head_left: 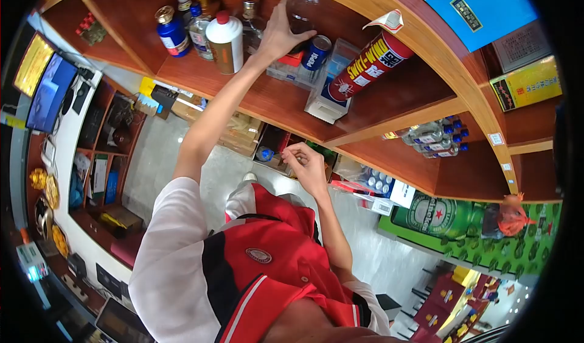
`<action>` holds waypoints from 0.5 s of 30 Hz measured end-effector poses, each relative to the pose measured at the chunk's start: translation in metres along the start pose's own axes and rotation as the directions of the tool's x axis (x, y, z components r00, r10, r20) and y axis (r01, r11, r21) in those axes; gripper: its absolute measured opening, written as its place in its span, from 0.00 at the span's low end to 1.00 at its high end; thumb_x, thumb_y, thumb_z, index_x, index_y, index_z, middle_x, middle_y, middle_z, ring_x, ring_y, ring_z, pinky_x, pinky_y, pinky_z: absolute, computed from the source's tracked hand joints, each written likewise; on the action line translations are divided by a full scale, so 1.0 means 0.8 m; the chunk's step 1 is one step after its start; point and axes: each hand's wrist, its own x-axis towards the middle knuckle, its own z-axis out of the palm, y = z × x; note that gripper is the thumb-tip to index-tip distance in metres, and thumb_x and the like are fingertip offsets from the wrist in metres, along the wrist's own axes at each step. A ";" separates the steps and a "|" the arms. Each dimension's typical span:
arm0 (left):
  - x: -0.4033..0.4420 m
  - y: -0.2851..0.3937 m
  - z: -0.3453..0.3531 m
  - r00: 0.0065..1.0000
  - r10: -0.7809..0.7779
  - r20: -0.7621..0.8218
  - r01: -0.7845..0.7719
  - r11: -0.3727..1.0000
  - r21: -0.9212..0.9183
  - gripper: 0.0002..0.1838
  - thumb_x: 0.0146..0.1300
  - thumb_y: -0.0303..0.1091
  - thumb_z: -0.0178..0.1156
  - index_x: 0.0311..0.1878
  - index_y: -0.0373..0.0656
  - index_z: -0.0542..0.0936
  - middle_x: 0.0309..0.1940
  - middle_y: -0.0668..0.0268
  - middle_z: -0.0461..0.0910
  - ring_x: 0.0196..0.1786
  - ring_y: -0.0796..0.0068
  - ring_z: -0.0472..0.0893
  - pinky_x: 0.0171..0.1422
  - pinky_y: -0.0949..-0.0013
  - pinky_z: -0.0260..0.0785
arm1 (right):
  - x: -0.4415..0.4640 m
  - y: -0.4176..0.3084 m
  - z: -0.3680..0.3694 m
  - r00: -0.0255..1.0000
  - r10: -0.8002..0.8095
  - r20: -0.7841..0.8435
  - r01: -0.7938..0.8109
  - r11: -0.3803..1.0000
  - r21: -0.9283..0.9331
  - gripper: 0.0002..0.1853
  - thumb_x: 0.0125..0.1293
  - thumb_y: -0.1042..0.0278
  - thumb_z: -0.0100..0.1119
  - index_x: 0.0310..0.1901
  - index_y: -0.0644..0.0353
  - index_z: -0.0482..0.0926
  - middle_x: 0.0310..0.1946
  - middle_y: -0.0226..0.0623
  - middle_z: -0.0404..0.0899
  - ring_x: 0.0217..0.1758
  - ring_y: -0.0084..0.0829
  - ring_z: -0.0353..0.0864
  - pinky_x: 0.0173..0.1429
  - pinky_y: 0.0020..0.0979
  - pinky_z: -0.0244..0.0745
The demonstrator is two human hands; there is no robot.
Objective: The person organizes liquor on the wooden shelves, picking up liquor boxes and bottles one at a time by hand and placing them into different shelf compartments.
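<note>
My left hand [281, 35] reaches into the wooden shelf, thumb and fingers spread apart. A clear plastic bottle [304, 7] stands just beyond the fingers; whether they touch it I cannot tell. Left of the hand is a glass bottle with a metallic cap [250, 8]. Below the thumb, a blue Pepsi can [317, 53] stands by a clear plastic box [291, 74]. Lower down, in front of my body, my right hand [306, 168] is closed, its thumb and fingertips pinched together. Anything between those fingertips is too small to make out.
A white bottle with a red cap [224, 42] and a blue jar-like bottle [172, 32] stand on the left. A red spray can [371, 66] leans over a white box [328, 102] at the shelf edge. Cardboard boxes [240, 133] sit below, near the floor.
</note>
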 end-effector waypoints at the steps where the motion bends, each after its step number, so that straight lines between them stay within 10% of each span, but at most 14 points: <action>1: 0.002 -0.005 0.002 1.000 -0.019 0.015 0.019 0.999 -0.034 0.64 0.54 0.54 0.81 0.82 0.34 0.50 0.73 0.38 0.64 0.75 0.40 0.67 0.79 0.50 0.63 | 0.000 0.001 -0.001 1.000 0.006 -0.016 -0.006 1.000 -0.003 0.09 0.73 0.69 0.66 0.43 0.67 0.85 0.32 0.35 0.87 0.35 0.20 0.86 0.42 0.26 0.81; 11: -0.007 0.036 -0.061 0.981 -0.012 -0.193 0.037 0.992 0.124 0.57 0.49 0.60 0.81 0.72 0.30 0.68 0.52 0.47 0.85 0.52 0.49 0.87 0.59 0.54 0.80 | 0.003 0.001 -0.001 0.994 0.079 -0.071 -0.077 0.997 0.028 0.09 0.72 0.70 0.67 0.48 0.67 0.84 0.36 0.36 0.89 0.40 0.22 0.88 0.47 0.27 0.82; 15: -0.061 0.081 -0.121 0.923 -0.378 0.078 0.386 0.904 -0.186 0.57 0.48 0.57 0.82 0.72 0.28 0.69 0.46 0.56 0.87 0.49 0.65 0.88 0.54 0.62 0.80 | -0.002 -0.032 0.007 0.981 -0.084 -0.172 0.064 0.991 -0.119 0.16 0.72 0.70 0.68 0.57 0.67 0.80 0.47 0.39 0.87 0.49 0.25 0.86 0.48 0.28 0.83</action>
